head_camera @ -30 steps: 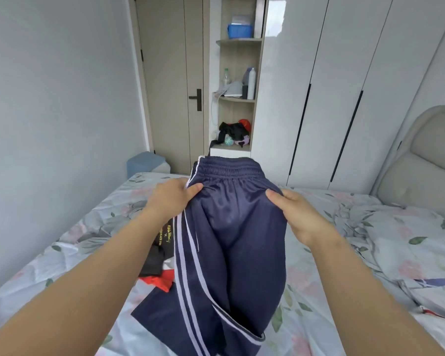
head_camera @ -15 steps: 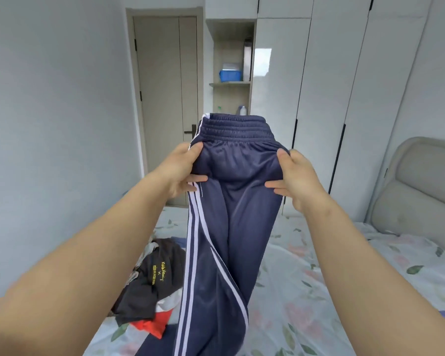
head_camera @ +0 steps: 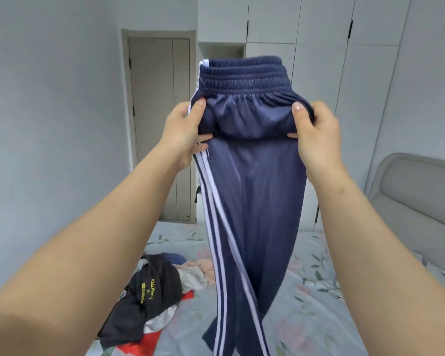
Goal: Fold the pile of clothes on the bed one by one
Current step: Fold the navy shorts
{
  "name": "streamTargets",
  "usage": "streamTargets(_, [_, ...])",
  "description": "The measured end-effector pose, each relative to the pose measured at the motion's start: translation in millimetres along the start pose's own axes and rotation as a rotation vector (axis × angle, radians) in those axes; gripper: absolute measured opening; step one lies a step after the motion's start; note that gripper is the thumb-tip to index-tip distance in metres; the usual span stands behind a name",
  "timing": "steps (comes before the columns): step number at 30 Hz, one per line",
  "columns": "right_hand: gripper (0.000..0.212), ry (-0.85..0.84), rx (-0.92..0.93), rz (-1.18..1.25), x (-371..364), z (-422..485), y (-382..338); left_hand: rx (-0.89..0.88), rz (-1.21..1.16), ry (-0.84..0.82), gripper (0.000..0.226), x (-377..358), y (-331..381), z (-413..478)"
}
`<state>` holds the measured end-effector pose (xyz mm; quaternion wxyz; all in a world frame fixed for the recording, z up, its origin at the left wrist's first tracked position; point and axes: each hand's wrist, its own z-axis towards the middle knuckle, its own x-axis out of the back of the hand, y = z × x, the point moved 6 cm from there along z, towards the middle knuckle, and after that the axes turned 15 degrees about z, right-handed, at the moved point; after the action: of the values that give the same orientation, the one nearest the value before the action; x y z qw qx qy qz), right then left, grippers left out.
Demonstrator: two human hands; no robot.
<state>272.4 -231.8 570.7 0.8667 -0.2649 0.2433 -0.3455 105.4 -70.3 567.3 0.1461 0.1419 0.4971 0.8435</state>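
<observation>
Evidently early: a crumpled heap of black, red and pale clothes (head_camera: 152,291) lies unfolded. The left hand (head_camera: 183,132) pinches the navy white-striped track trousers (head_camera: 252,201), as does the right hand (head_camera: 316,134), hanging unfolded above the floral-sheeted bed (head_camera: 319,278).

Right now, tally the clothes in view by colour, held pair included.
navy track pants, held up: 1
black garment: 1
red piece: 1
white piece: 1
pink piece: 1
blue piece: 1
Total: 6, at least; the pile overlaps and may hide more.
</observation>
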Motion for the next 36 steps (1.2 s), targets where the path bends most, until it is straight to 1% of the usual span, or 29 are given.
streamTargets(2, [0.032,0.019,-0.022,-0.010,7,-6,11,0.017,0.035,0.017,0.017,1,-16,-2])
streamTargets(5, [0.034,0.033,0.023,-0.054,9,-10,15,-0.018,0.025,0.051,0.014,3,-24,-3])
streamTargets(7, [0.030,0.045,-0.019,-0.052,11,-9,19,-0.023,0.012,0.034,0.012,1,-30,-3])
streamTargets(8, [0.029,0.046,-0.064,-0.055,11,-10,24,-0.007,0.021,0.015,0.014,0,-35,-4])
streamTargets(10, [0.028,0.025,-0.194,-0.096,14,-14,38,0.062,0.047,-0.017,0.021,-4,-52,-7])
streamTargets(14, [0.022,-0.097,-0.509,-0.116,25,-40,75,0.250,0.067,-0.061,0.009,-8,-98,-21])
streamTargets(17, [0.020,-0.237,-0.769,-0.207,36,-63,106,0.375,0.118,-0.127,0.011,-11,-131,-30])
streamTargets(19, [0.022,-0.275,-0.927,-0.233,43,-79,130,0.458,0.183,-0.179,0.012,-15,-154,-36])
streamTargets(22, [0.035,-0.263,-1.139,-0.158,47,-107,171,0.634,0.173,-0.259,0.007,-28,-194,-50])
streamTargets(24, [0.039,-0.241,-1.244,-0.151,49,-126,200,0.774,0.109,-0.307,0.011,-36,-225,-59])
streamTargets(25, [0.041,-0.206,-1.296,-0.126,51,-135,214,0.833,0.069,-0.320,0.014,-40,-239,-62])
streamTargets(27, [0.053,-0.082,-1.387,0.002,48,-148,239,0.935,-0.069,-0.313,0.025,-48,-260,-61])
streamTargets(28, [0.057,-0.031,-1.386,0.058,44,-148,248,0.957,-0.119,-0.286,0.030,-51,-267,-57])
streamTargets(29, [0.054,0.004,-1.343,0.110,39,-142,253,0.934,-0.143,-0.256,0.029,-54,-266,-48])
streamTargets(30, [0.046,0.033,-1.268,0.180,31,-129,255,0.878,-0.160,-0.230,0.023,-58,-260,-35])
streamTargets(32, [0.020,0.071,-1.062,0.363,12,-93,249,0.728,-0.220,-0.180,0.010,-64,-238,-6])
streamTargets(33, [0.012,0.081,-0.947,0.446,4,-73,240,0.650,-0.261,-0.156,0.009,-66,-222,9])
streamTargets(34, [0.010,0.083,-0.835,0.515,-3,-53,229,0.574,-0.300,-0.136,0.010,-67,-205,23])
streamTargets(36, [0.012,0.064,-0.649,0.627,-13,-18,201,0.428,-0.370,-0.102,0.010,-66,-168,45])
